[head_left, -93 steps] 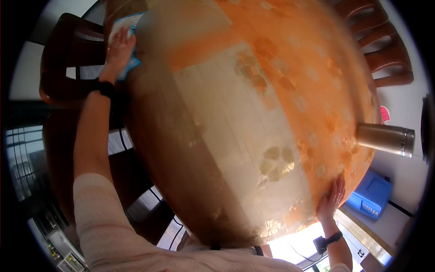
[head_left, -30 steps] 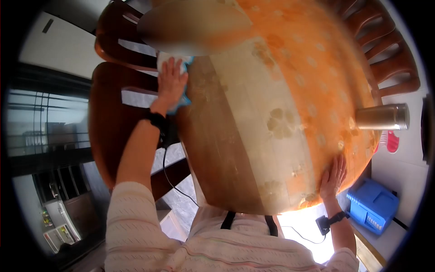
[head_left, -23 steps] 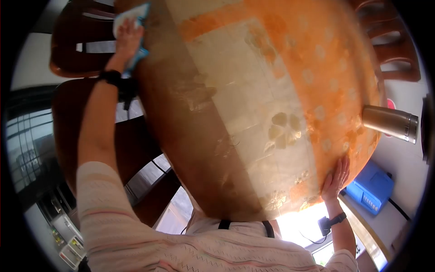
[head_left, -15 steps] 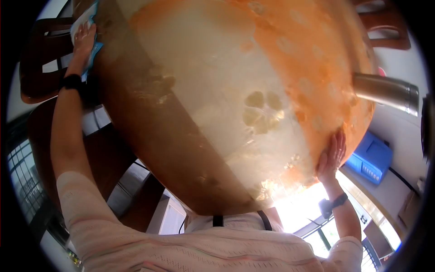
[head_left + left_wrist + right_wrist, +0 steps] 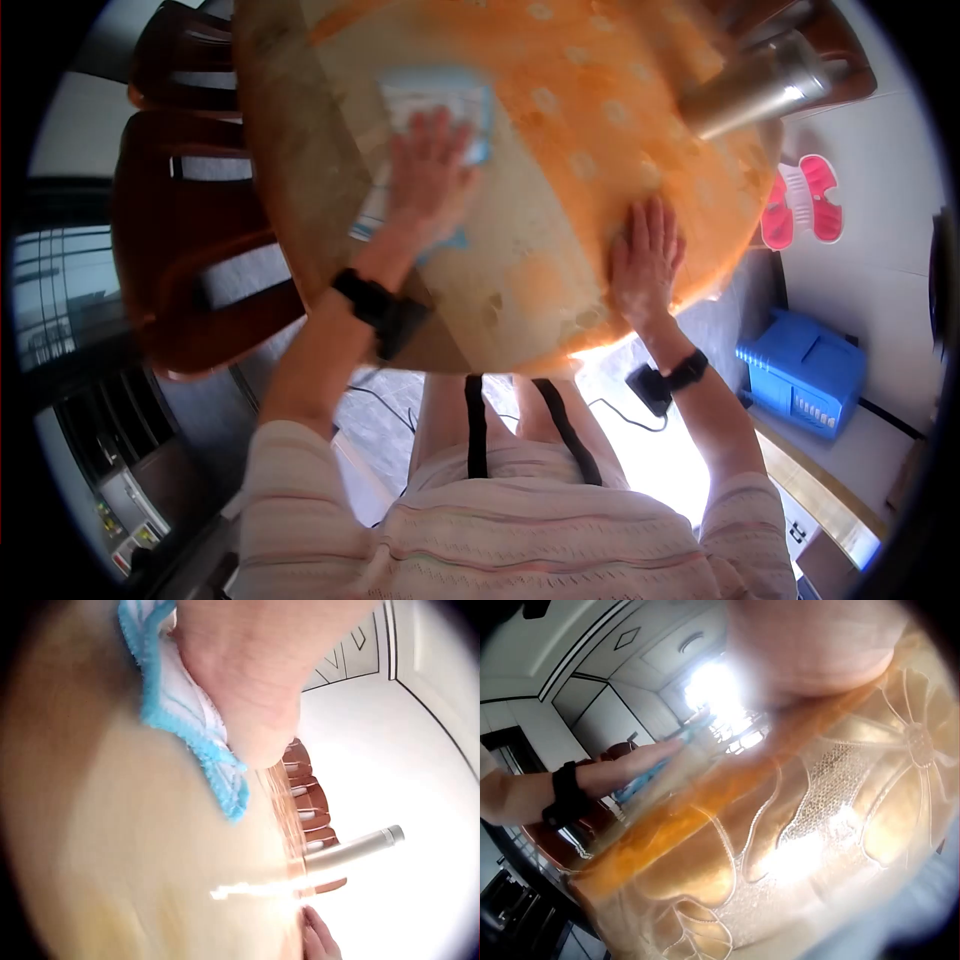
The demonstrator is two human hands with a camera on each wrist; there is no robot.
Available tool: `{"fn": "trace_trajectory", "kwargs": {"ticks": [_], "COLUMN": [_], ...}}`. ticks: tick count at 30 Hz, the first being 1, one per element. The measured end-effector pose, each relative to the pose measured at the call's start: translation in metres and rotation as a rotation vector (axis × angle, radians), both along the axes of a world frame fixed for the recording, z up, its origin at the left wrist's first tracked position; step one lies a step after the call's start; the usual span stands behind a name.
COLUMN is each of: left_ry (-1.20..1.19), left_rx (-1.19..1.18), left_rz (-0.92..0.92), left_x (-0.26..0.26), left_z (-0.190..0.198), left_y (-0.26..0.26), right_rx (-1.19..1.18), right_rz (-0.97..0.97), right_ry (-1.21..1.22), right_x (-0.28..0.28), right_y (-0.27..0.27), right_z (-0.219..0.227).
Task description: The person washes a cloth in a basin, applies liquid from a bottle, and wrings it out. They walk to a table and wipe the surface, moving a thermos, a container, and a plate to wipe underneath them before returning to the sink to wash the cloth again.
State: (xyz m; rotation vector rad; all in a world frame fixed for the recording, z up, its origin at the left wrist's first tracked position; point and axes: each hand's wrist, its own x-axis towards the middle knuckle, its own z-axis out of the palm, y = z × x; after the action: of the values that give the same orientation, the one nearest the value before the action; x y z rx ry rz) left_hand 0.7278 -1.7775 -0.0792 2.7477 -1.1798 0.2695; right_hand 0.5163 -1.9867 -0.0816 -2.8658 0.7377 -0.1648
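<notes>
A white cleaning cloth (image 5: pixel 465 105) with a blue edge lies spread on the patterned tablecloth (image 5: pixel 540 190). My left hand (image 5: pixel 430 175) presses flat on top of it, fingers straight, slightly blurred in the head view. In the left wrist view the cloth's blue fringed edge (image 5: pixel 184 731) sticks out from under the heel of the hand. My right hand (image 5: pixel 648 258) rests palm down on the orange part of the table, near its front right edge, with nothing under the fingers but the covering. Up close in the right wrist view, the covering shows embossed golden flowers (image 5: pixel 919 746).
A steel tumbler (image 5: pixel 755 85) stands on the table at the right. Dark wooden chairs (image 5: pixel 190 230) line the left side; another chair (image 5: pixel 840 50) is at the far right. Pink sandals (image 5: pixel 820 200) and a blue plastic box (image 5: pixel 805 370) are on the floor at right.
My left hand has brought the cloth from the table's far left edge in toward the middle. My right hand stays flat on the table while the head view has shifted.
</notes>
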Motion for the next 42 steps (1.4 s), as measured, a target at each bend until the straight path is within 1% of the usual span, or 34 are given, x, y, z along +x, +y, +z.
{"fn": "trace_trajectory", "kwargs": {"ticks": [2,3,4,5,6,8,9,10,11,12,13,14,15,16,17,18,19,20,23,25,27,29,31,33,34,36,37,38,39,40,41,42], "left_ry": [0.101,0.134,0.161,0.188,0.177,0.279,0.305,0.337,0.233,0.09,-0.063,0.011,-0.02,-0.012,-0.002,0.014,0.007,-0.002,0.03,0.041,0.046,0.043,0.036,0.056,0.058,0.055,0.055,0.047,0.035,0.044,0.034,0.131], "left_rx": [-0.055,-0.099,-0.11,-0.122,-0.133,-0.197,-0.313,-0.427,-0.478,-0.423,-0.353,-0.422,-0.22,-0.131,-0.038,-0.048,0.019,0.083,0.033,0.028,0.046,0.049,0.067,0.02,0.024,0.056,0.061,0.027,-0.011,-0.018,-0.021,-0.142], "left_rz": [-0.074,-0.12,-0.128,-0.134,-0.128,-0.124,-0.101,-0.082,-0.097,-0.104,-0.069,0.067,0.217,0.282,0.35,0.337,0.363,0.386,0.397,0.407,0.419,0.422,0.409,0.382,0.382,0.38,0.388,0.362,0.336,0.341,0.349,0.368], "left_x": [-0.07,-0.103,-0.136,-0.158,-0.17,-0.184,-0.183,-0.177,-0.167,-0.155,-0.147,-0.137,-0.131,-0.127,-0.125,-0.125,-0.127,-0.129,-0.13,-0.129,-0.131,-0.131,-0.13,-0.129,-0.129,-0.129,-0.129,-0.128,-0.128,-0.128,-0.129,-0.13], "left_z": [0.01,0.011,0.009,0.01,0.015,0.019,0.024,0.03,0.032,0.038,0.049,0.03,0.03,0.027,0.021,0.015,0.01,0.004,0.006,0.008,0.009,0.012,0.012,0.007,0.004,0.003,0.0,-0.003,-0.005,-0.006,-0.007,-0.01], "left_y": [-0.032,-0.046,-0.064,-0.074,-0.075,-0.077,-0.071,-0.057,-0.035,-0.007,0.018,0.045,0.064,0.078,0.087,0.093,0.097,0.097,0.096,0.095,0.093,0.092,0.093,0.096,0.098,0.101,0.102,0.104,0.105,0.104,0.104,0.103], "right_rx": [0.008,0.015,0.031,0.023,0.078,0.211,0.192,0.195,0.197,0.181,0.166,0.166,0.15,0.113,0.101,0.111,0.124,0.109,0.065,0.017,-0.082,0.032,0.192,0.221,0.226,0.217,0.257,0.24,0.203,0.216,0.215,0.21], "right_rz": [0.009,0.009,0.004,0.011,0.032,0.046,0.05,0.106,0.153,0.218,0.277,0.435,0.423,0.425,0.404,0.445,0.485,0.544,0.524,0.462,0.371,0.329,0.566,0.76,0.76,0.853,0.827,0.79,0.78,0.751,0.747,0.705], "right_ry": [-0.014,-0.015,-0.032,-0.046,-0.059,-0.067,-0.071,-0.198,-0.318,-0.245,-0.164,-0.172,-0.007,-0.027,-0.02,-0.039,-0.05,0.003,0.005,0.049,0.052,0.046,0.09,0.0,0.002,0.064,0.031,0.056,0.028,0.042,0.006,0.044], "right_x": [-0.001,-0.001,0.0,0.0,-0.002,-0.002,-0.002,-0.004,-0.008,-0.011,-0.01,-0.006,0.0,0.003,0.005,0.005,0.003,0.006,0.024,0.03,0.033,0.027,0.006,-0.012,-0.015,-0.026,-0.032,-0.038,-0.044,-0.047,-0.046,-0.04], "right_y": [-0.002,-0.003,-0.003,-0.006,-0.009,-0.021,-0.024,-0.028,-0.031,-0.009,0.026,0.047,0.071,0.084,0.08,0.076,0.074,0.057,-0.022,-0.056,-0.047,-0.002,0.05,0.061,0.05,0.006,-0.024,-0.056,-0.091,-0.127,-0.159,-0.189], "right_z": [-0.002,-0.002,-0.002,0.0,0.001,0.003,0.009,0.017,0.026,0.043,0.053,0.034,0.03,0.02,0.018,0.015,0.015,0.017,0.021,0.024,0.014,0.009,0.014,0.025,0.023,0.02,0.014,0.012,0.007,0.004,0.007,0.012]}}
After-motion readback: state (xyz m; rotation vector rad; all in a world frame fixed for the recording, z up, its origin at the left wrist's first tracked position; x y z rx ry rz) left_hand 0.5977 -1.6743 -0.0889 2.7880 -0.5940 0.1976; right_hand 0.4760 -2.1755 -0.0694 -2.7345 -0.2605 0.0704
